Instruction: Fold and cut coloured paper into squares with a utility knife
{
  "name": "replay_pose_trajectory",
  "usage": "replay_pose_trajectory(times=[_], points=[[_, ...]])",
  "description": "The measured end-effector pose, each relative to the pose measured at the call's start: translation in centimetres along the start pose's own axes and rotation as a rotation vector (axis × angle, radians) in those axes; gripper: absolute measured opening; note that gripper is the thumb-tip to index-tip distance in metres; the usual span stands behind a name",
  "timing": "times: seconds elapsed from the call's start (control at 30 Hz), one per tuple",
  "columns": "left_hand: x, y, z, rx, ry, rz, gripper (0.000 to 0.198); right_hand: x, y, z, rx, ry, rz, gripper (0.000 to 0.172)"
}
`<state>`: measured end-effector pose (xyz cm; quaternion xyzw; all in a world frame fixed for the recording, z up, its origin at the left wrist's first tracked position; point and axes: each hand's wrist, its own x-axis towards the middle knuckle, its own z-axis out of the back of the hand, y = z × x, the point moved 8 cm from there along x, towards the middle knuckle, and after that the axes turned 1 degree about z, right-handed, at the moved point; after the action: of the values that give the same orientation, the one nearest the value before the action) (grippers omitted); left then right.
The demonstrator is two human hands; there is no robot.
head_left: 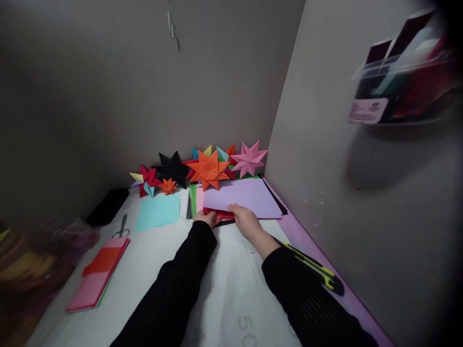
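Both my hands reach to the near edge of a stack of coloured paper sheets at the back of the table. A lilac sheet point(246, 196) lies on top, with a red sheet point(217, 212) showing beneath it. My left hand point(206, 218) grips the stack's near left corner, its fingers tucked under the red sheet. My right hand point(243, 218) pinches the lilac sheet's near edge, thumb on top. Both arms wear black sleeves.
Several folded paper stars, among them an orange one point(209, 168) and a pink one point(249, 158), stand along the back wall. A light blue sheet point(158, 211), scissors point(122, 228), a pink and red paper stack point(97, 275), a yellow-black cutter point(315, 269) and a black object point(107, 206) lie around.
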<state>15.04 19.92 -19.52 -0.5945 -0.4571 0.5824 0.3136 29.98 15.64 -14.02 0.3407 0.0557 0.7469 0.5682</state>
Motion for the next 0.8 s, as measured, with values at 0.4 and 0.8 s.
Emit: replay_pose_trajectory(times=[0.4, 0.8], points=[[0.2, -0.2, 0.0, -0.064, 0.005, -0.042, 0.012, -0.2, 2.0, 2.1, 0.019, -0.106, 0.155, 0.040], [-2.3, -1.9, 2.9, -0.018, -0.049, -0.308, 0.025, -0.2, 2.3, 1.3, 0.046, -0.068, 0.145, 0.032]])
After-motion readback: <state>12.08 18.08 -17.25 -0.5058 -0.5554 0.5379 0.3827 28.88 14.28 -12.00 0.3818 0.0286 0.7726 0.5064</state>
